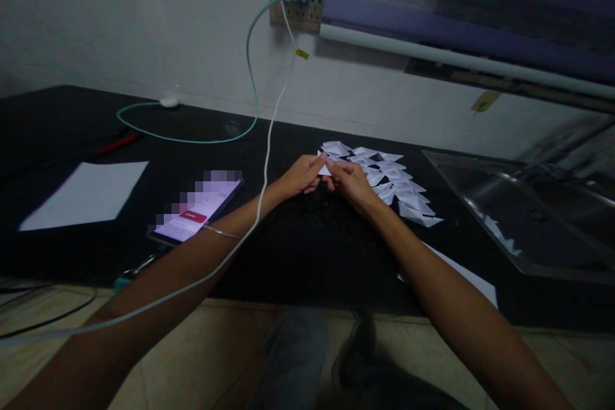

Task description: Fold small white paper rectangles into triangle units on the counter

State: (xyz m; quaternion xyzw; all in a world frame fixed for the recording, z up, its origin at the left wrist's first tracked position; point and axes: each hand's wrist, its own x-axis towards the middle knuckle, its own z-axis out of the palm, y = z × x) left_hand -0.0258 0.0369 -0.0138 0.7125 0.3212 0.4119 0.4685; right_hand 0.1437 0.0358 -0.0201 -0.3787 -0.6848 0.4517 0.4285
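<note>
Between my two hands is a small piece of folded white paper (325, 170). My left hand (303, 174) pinches its left side, thumb on top. From the right, my right hand (353, 180) grips the same piece, its thumb close to the other thumb. Just behind and to the right of my hands, several folded white paper pieces (408, 195) lie in overlapping rows on the black countertop (298, 250). My fingers cover part of the held piece, so its full shape is hidden.
A lit phone (185, 221) lies near my left forearm, with a white paper sheet (86, 195) farther left. Another sheet (468, 278) is partly under my right forearm. A metal sink (538, 214) is at right. A white cable (264, 186) crosses my left arm.
</note>
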